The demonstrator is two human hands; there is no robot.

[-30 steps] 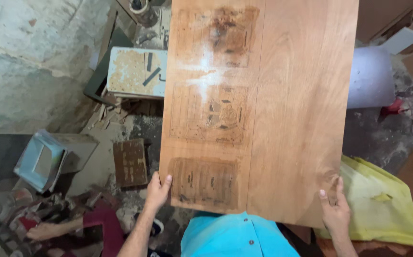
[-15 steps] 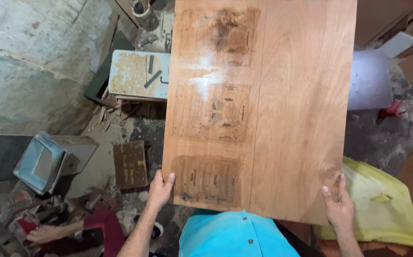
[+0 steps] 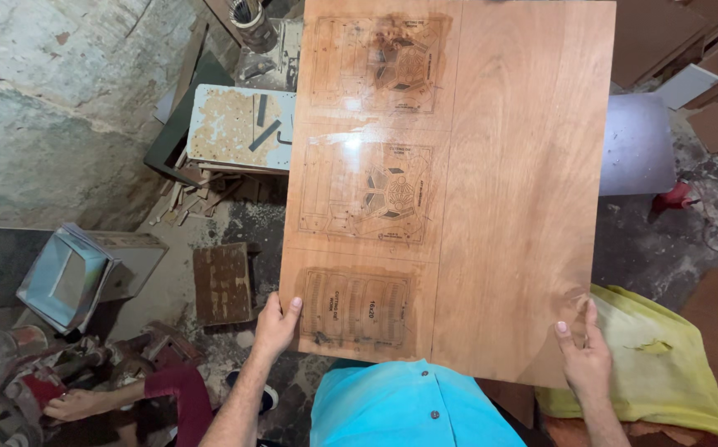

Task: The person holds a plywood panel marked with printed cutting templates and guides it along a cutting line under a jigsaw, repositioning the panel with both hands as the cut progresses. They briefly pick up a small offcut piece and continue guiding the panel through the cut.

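Note:
I hold a large reddish-brown wooden board [image 3: 516, 182] flat out in front of me. Its left half bears three rectangular engraved patterns with darker scorched outlines; its right half is plain. My left hand [image 3: 276, 327] grips the near left corner with the thumb on top. My right hand [image 3: 584, 354] grips the near right edge, thumb and fingers resting on the surface. My blue shirt [image 3: 400, 410] shows just below the board.
Below left, another person's hand [image 3: 77, 404] and maroon sleeve rest by a machine [image 3: 11, 372]. A grey metal box [image 3: 73, 273], a small dark wooden block [image 3: 222, 281], a worn tabletop [image 3: 239, 124], wood scraps, a yellow cloth [image 3: 657, 356] and cardboard pieces lie around.
The board and my hands have shifted slightly in the view; both hands keep the same hold on the near edge.

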